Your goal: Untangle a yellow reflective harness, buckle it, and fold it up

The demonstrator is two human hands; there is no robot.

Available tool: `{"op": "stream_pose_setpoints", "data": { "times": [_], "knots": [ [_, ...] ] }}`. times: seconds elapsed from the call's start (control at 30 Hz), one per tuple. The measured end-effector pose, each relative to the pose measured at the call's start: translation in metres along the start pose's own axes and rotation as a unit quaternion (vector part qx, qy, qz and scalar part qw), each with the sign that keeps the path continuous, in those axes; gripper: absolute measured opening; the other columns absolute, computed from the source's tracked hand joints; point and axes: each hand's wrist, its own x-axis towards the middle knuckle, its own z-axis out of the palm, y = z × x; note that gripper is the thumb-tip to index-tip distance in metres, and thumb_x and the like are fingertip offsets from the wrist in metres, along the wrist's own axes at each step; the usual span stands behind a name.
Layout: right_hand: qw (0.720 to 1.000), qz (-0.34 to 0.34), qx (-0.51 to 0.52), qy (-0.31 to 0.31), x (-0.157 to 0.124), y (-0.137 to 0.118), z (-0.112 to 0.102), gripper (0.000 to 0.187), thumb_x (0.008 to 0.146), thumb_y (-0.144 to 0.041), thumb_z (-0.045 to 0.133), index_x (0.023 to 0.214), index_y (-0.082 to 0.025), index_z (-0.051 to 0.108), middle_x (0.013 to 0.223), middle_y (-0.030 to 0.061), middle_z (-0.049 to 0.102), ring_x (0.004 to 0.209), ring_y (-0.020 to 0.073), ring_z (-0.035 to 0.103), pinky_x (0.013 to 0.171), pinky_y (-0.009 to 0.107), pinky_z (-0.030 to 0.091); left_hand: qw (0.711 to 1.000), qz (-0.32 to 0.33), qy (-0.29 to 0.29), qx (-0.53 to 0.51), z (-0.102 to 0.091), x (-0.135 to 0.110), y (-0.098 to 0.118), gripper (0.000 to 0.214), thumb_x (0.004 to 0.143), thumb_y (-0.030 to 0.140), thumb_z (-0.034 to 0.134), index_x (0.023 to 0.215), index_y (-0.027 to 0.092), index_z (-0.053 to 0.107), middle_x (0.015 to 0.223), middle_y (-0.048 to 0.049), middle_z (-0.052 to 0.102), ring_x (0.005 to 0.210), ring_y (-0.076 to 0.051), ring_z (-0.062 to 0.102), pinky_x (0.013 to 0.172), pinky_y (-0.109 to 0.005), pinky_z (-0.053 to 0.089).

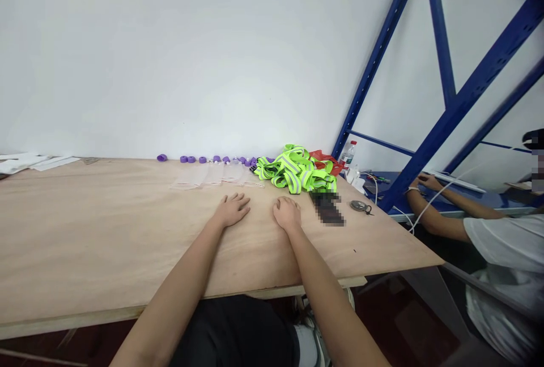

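Observation:
My left hand point(232, 210) lies palm down on the wooden tabletop point(127, 242), its fingers spread and nothing in them. Beside it, my right hand point(288, 213) rests on the wood with the fingers curled in; I see no object in it. Just beyond both hands are several clear plastic bags point(216, 174). A tangled heap of fluorescent yellow-green reflective straps point(295, 169) sits past my right hand. To the right of that hand is a dark, pixelated flat object point(327, 208).
Small purple rolls point(203, 159) line the wall. White sheets point(34, 162) lie far left. On the right are a red bag point(327, 161), a bottle point(349, 154), a round metallic object point(360, 206) and blue rack posts point(442, 140). Another person's arms point(437, 211) work at the blue table.

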Motion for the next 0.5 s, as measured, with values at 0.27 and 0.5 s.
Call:
{"op": "stream_pose_setpoints", "data": {
  "times": [0.27,0.5],
  "knots": [
    [0.995,0.036,0.069,0.068,0.004,0.008,0.004,0.057,0.092,-0.028,0.045,0.148,-0.018,0.045,0.161,0.0129,0.036,0.138,0.0272,0.045,0.11,0.035,0.035,0.998,0.004,0.015,-0.057,-0.004,-0.005,-0.003,0.051,0.096,0.048,0.039,0.136,0.026,0.062,0.157,-0.0082,0.047,0.149,-0.028,0.037,0.122,-0.056,0.023],
    [0.971,0.103,0.157,0.149,0.028,0.044,0.002,0.079,0.095,-0.032,0.034,0.16,-0.003,-0.002,0.154,0.0276,0.038,0.114,0.0271,0.064,0.102,0.034,0.044,0.995,0.004,0.043,-0.092,0.0,-0.008,-0.004,0.046,0.094,0.045,0.045,0.128,0.025,0.069,0.151,-0.0072,0.054,0.145,-0.029,0.043,0.121,-0.053,0.027]
  ]
}}
